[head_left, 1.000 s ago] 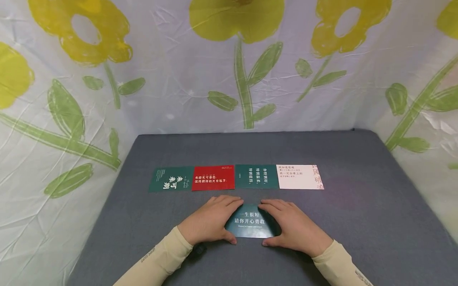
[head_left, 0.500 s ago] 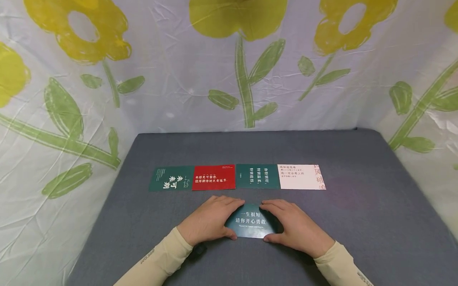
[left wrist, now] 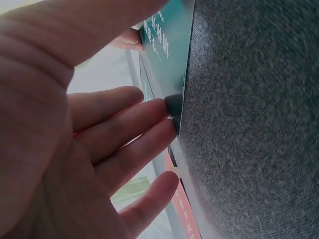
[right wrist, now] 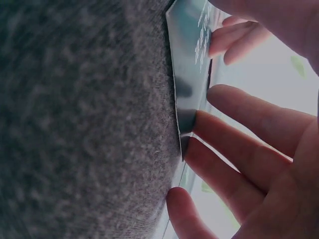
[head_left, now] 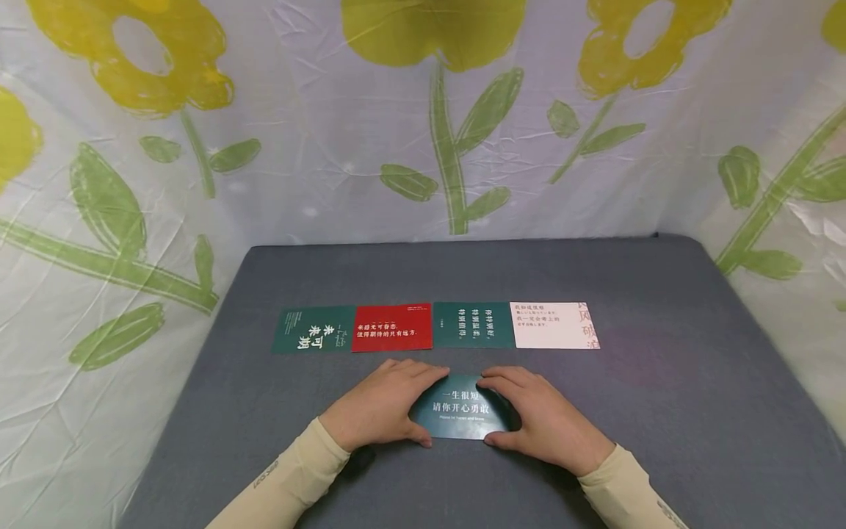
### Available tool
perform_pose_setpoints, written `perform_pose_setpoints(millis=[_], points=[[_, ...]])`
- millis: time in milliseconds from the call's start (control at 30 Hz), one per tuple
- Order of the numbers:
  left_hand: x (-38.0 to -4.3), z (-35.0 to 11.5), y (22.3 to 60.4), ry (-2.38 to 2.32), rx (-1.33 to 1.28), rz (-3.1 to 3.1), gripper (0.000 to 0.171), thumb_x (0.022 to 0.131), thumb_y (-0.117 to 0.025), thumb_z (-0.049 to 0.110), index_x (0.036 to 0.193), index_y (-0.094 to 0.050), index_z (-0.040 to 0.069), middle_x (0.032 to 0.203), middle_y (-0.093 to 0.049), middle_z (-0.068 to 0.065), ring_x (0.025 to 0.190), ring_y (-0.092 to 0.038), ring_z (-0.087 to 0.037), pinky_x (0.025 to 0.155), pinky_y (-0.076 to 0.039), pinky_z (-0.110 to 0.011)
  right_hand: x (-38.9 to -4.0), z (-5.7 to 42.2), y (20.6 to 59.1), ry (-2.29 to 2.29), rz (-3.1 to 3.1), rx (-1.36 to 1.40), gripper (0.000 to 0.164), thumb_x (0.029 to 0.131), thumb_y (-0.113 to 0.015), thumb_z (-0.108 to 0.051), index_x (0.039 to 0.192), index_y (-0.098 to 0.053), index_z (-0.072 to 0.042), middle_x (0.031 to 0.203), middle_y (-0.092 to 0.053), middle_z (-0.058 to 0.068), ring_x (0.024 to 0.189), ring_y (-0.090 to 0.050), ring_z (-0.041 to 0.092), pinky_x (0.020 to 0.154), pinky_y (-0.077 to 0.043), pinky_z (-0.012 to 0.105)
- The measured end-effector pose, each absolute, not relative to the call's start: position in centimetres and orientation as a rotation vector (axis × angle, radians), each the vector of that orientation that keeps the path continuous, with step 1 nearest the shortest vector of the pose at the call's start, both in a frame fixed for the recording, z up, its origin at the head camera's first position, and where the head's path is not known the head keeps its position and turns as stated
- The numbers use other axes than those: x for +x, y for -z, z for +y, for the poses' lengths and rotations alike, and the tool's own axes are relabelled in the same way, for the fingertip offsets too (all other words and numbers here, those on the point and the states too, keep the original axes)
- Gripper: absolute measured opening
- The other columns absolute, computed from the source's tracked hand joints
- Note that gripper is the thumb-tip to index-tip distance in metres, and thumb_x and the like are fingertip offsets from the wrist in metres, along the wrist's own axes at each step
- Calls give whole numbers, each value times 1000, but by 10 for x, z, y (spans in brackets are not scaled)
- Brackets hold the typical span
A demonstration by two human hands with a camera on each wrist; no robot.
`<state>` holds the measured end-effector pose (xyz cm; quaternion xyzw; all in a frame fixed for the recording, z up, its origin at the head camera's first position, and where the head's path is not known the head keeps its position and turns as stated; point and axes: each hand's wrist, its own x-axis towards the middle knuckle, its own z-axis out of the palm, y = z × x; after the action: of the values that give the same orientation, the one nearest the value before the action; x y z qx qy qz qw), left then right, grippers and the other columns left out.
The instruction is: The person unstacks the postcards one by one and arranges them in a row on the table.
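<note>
A dark green card [head_left: 459, 422] with white writing lies flat on the grey table between my two hands. On its left side, my left hand [head_left: 386, 404] has its fingertips by the far corner and its thumb by the near corner. My right hand [head_left: 545, 419] mirrors this at the right side. In the left wrist view the fingers [left wrist: 124, 122] are extended and slightly bent, their tips at the end of the card [left wrist: 172, 45]. Similarly relaxed fingers [right wrist: 239, 134] meet the other end of the card [right wrist: 187, 64] in the right wrist view.
Behind the hands, a row of cards lies side by side: a green card [head_left: 311, 342], a red card [head_left: 393, 342], another green card [head_left: 446, 334] and a white card [head_left: 555, 338]. A flower-printed curtain [head_left: 317, 147] rises around the table [head_left: 681, 426].
The hands and the green card between them stay in nearly the same place. The head view shifts slightly; the row of cards keeps its arrangement.
</note>
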<state>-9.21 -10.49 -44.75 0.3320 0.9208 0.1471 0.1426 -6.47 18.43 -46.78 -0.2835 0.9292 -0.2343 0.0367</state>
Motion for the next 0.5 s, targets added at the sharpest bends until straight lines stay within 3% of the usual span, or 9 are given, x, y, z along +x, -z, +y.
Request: perform_pose_setpoints(millis=[500], points=[[-93, -105, 450, -416, 954, 2661, 98, 78, -95, 52, 160, -53, 19, 153, -64, 2, 138, -61, -19, 121, -46, -47, -66, 184, 468, 754, 2839, -869, 75, 78, -98, -36, 143, -66, -16, 145, -66, 0, 130, -65, 22, 110, -57, 48]])
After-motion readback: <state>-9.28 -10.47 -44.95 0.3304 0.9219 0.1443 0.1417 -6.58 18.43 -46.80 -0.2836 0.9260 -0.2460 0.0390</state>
